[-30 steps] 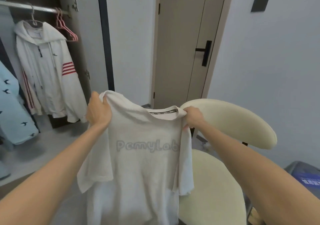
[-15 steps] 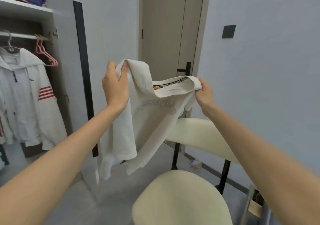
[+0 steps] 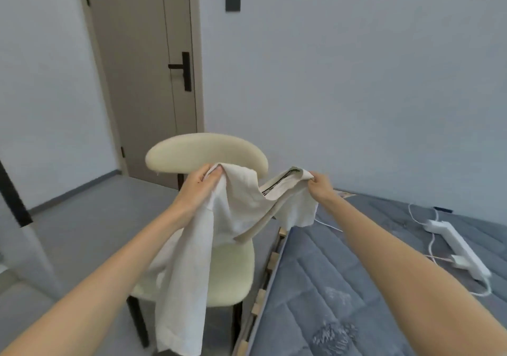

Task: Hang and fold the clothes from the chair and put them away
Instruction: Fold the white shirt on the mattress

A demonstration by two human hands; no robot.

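I hold a white T-shirt [image 3: 219,218] stretched between both hands in front of the cream chair [image 3: 205,150]. My left hand [image 3: 197,188] grips one shoulder of the shirt. My right hand [image 3: 319,187] pinches the other shoulder beside the collar, whose black-lettered neck tape shows. The shirt sags in the middle and its body hangs down over the chair seat [image 3: 233,270]. The chair's back and seat carry no other clothes that I can see.
A grey quilted mattress [image 3: 356,287] lies at the right, with a white power strip [image 3: 458,248] and its cable on it. A closed beige door [image 3: 145,76] with a black handle stands behind the chair. Grey floor [image 3: 82,226] spreads to the left.
My view has swung right: the wardrobe with hanging jackets has left the frame and the mattress has come in. Both hands have dropped lower, still gripping the shirt, which now sags.
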